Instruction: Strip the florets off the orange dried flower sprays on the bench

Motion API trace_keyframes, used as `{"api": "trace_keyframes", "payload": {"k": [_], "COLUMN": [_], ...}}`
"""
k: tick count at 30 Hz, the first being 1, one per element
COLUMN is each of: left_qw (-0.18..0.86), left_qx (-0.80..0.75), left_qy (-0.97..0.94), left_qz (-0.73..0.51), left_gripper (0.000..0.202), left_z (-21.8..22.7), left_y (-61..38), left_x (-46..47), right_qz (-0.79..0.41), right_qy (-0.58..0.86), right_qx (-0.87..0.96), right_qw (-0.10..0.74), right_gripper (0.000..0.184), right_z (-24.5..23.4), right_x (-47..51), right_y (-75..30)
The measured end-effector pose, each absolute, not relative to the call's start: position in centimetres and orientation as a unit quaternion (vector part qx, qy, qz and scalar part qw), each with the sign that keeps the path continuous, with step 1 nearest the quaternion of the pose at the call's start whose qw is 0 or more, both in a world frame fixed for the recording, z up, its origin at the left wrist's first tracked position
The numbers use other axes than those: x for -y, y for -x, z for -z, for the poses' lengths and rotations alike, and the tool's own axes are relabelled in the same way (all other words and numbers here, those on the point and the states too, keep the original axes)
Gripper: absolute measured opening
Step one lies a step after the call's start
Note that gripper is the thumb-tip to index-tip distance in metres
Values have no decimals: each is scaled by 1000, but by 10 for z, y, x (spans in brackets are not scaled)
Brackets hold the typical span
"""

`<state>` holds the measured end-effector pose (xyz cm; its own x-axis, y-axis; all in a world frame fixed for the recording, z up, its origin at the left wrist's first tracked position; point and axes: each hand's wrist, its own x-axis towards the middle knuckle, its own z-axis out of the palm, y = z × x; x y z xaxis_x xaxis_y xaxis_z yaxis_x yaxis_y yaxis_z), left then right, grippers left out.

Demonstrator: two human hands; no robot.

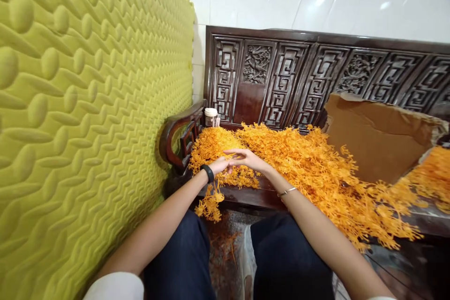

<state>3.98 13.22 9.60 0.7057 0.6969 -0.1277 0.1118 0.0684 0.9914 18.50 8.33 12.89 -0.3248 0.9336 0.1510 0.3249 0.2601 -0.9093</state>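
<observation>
Your left hand (pixel 221 165) and right hand (pixel 243 157) are together, fingers meeting over the front part of the dark wooden bench (pixel 246 195); you cannot tell from here whether either grips a strand. An orange sprig (pixel 210 205) hangs just below your left wrist, across the seat's front edge. The smaller orange pile (pixel 214 141) lies right behind your hands, hemmed in by the curved armrest (pixel 168 143) on your left, with the yellow-green padded wall (pixel 98 84) close beyond it. To your right, the larger orange heap (pixel 298 168) spreads along the seat and spills over its edge, up against the cardboard (pixel 376 138). Your free room is the air above the piles, towards the carved backrest (pixel 250 108), and the gap between your knees. The white-lidded cup (pixel 210 117) in the back corner carries a pale label (pixel 218 122), too small to read.
</observation>
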Motion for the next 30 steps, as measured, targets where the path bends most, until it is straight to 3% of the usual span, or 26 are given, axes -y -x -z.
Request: {"api": "trace_keyframes", "payload": {"k": [4,10,20,23,26,30], "left_qw": [655,648,699,702,703,716], "left_qx": [-316,-334,-302,-323,-341,-333], "left_qy": [-639,-619,-584,-556,-500,-443], "left_qz": [-253,-292,-280,-307,-374,-425], "left_gripper": [19,21,33,45,41,35], "left_z": [-101,-105,-81,-62,-54,-79], "left_y": [-41,-35,-10,0,7,6], "left_x": [-138,-147,-145,-147,-152,-161], "right_qz": [-509,-467,-543,-479,-377,-306], "right_qy": [396,421,422,439,477,524], "right_qx": [677,625,418,428,515,555], "right_qw": [355,462,594,628,604,569], "right_gripper": [52,24,31,32,32,24], "right_z": [-121,-120,-108,-102,-91,-78], "right_x": [-100,-129,-163,-177,-188,-196], "right_y": [-186,-163,-149,-163,-174,-177]}}
